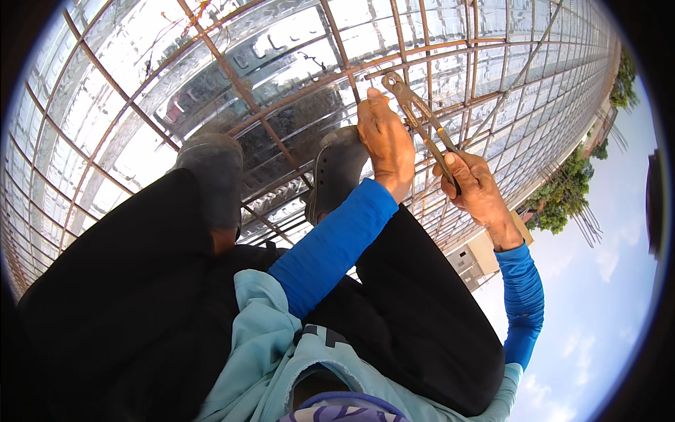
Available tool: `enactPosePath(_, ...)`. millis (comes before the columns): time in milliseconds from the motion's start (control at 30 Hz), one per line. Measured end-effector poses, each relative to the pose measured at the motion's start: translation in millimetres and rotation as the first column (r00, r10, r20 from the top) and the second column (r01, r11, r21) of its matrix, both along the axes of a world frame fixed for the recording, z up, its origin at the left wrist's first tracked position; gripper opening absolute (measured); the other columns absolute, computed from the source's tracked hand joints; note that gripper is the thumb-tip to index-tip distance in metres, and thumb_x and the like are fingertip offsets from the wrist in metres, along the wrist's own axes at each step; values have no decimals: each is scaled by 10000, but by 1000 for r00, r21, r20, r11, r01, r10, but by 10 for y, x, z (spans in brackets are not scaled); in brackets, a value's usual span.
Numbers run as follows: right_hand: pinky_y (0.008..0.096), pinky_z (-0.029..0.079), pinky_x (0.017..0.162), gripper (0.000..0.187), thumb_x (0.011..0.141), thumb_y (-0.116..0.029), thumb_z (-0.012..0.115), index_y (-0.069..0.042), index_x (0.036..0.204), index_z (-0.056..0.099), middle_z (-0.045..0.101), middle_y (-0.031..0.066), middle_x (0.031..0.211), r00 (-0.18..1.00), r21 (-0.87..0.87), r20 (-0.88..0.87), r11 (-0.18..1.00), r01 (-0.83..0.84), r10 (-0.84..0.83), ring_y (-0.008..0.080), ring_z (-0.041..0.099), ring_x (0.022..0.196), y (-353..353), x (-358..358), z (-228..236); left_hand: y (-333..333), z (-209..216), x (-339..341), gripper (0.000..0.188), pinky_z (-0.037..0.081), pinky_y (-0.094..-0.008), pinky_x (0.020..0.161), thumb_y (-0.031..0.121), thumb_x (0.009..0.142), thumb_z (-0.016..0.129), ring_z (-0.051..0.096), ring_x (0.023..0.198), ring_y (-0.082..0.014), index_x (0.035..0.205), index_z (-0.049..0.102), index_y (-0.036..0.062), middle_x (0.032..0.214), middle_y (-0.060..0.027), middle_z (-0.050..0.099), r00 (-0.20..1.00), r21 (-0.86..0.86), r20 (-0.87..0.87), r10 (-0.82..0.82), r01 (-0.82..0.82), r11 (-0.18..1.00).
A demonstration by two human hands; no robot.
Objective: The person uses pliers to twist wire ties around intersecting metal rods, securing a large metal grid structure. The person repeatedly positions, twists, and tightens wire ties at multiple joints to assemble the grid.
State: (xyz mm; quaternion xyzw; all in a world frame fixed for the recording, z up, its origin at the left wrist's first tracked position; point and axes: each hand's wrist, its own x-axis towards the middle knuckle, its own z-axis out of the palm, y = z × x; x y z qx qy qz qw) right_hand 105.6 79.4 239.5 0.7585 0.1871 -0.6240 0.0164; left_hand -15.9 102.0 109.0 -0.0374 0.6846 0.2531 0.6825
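My right hand [474, 186] is wrapped around the handles of a pair of worn metal pincers [425, 125]. Their rounded head is up against the rusty rebar grid [309, 90], close to a bar crossing. Just left of the pincers' head, my left hand [387, 141] is closed, thumb and fingers pressed together at the bars. What it pinches, if anything, is hidden by the fingers. Thin tie wire [200, 13] is twisted around a crossing farther left.
Shiny corrugated metal decking [274, 53] lies beneath the bars. My feet, in dark clogs [337, 169], rest on the grid. Upright rebar ends [587, 226], trees [562, 200] and a pale building [470, 261] stand beyond the right edge.
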Motion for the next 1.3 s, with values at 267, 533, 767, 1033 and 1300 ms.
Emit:
enactPosePath(267,217,323,315,649,1025,-664,575,-33,888,627,502,8,508,853,-233,-163,860,455,-495,63,409,351,-106,12,-23,-27,-32,-21,399,454,-452,902,348,1066,586,573,948,-305,1140,666,-36,1006,-184,608,993,214,29,-118,109,971)
enactPosePath(533,399,580,649,479,846,-204,884,35,1146,597,668,150,817,758,-31,372,823,-567,535,251,709,720,210,-159,45,55,-56,-80,394,493,-435,892,310,1005,706,631,966,-294,1057,667,-78,1001,-192,652,971,230,-73,-229,240,943)
enactPosePath(767,462,578,628,446,942,-168,757,0,1322,595,641,152,954,211,-12,740,326,-945,638,345,689,739,-110,-66,-166,120,-9,-39,444,519,-397,786,360,991,740,635,803,-235,982,647,-74,856,-134,659,982,143,-11,-191,190,971)
enactPosePath(1033,255,391,386,549,1067,-517,611,-9,861,643,507,-16,589,971,-197,-125,964,179,-205,79,450,431,138,157,-9,220,333,-177,387,486,-422,723,306,1085,584,598,757,-225,1173,504,-63,798,-121,598,987,199,-84,-134,149,969)
enactPosePath(1300,250,442,454,536,1073,-500,607,26,1010,683,591,14,649,960,116,210,979,166,-187,95,548,495,-541,120,340,-115,574,47,466,519,-430,751,287,859,839,640,826,-278,1091,600,-39,898,-159,640,858,346,108,-502,441,828)
